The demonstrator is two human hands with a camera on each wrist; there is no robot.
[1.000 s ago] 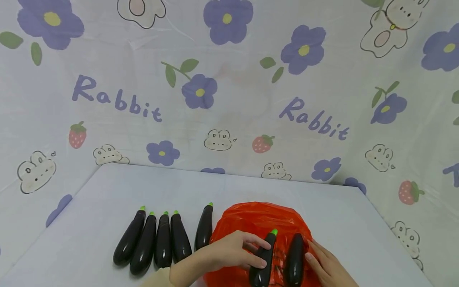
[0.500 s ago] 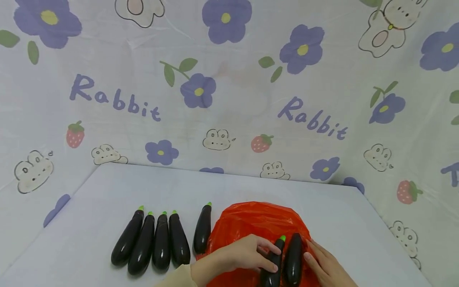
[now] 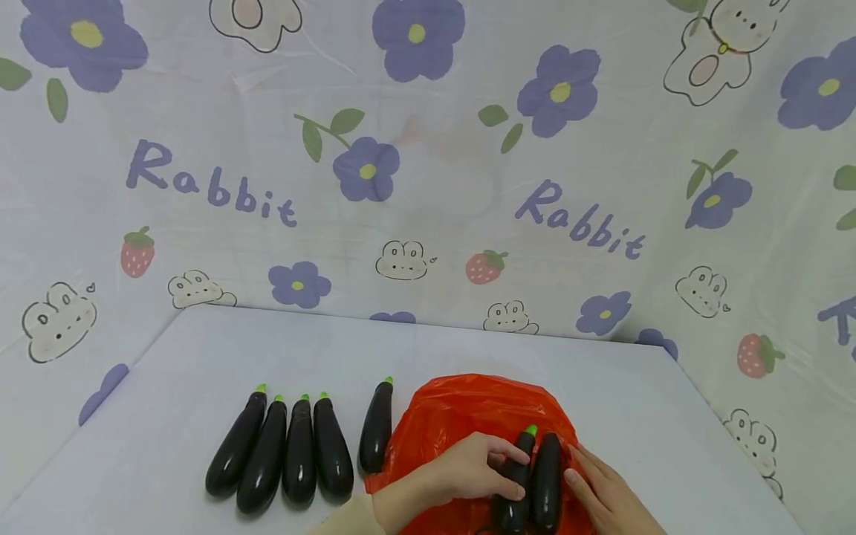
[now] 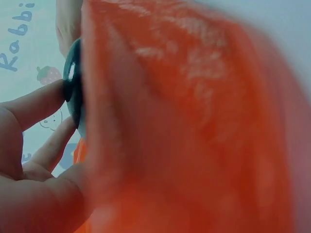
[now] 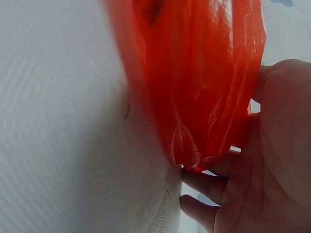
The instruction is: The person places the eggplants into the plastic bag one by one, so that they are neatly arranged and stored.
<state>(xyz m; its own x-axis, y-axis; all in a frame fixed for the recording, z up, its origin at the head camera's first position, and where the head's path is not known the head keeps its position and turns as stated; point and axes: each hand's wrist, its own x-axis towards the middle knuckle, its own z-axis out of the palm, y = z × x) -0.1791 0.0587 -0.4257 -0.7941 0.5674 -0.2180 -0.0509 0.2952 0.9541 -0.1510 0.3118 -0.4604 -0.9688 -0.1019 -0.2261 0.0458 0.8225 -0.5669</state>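
My left hand (image 3: 468,468) grips a dark eggplant (image 3: 513,514) with a green stem tip, thumb and fingers on its sides. This eggplant lies over the red plastic bag (image 3: 461,412), close beside a second eggplant (image 3: 547,483). At the bag's right edge rests my right hand (image 3: 607,496), its fingers nearly straight against the plastic. In the left wrist view, the bag (image 4: 194,116) hides much of the eggplant (image 4: 74,82) at the fingertips. The right wrist view has the right hand's fingers (image 5: 204,187) beside the bag's crumpled lower edge.
Left of the bag, several eggplants (image 3: 299,453) lie side by side on the white table (image 3: 321,342). Another eggplant (image 3: 377,427) lies right at the bag's left edge. A printed cloth (image 3: 441,215) hangs behind the table.
My left hand has carried its eggplant rightward, up beside the second eggplant on the bag. My right hand has stayed at the bag's right edge.
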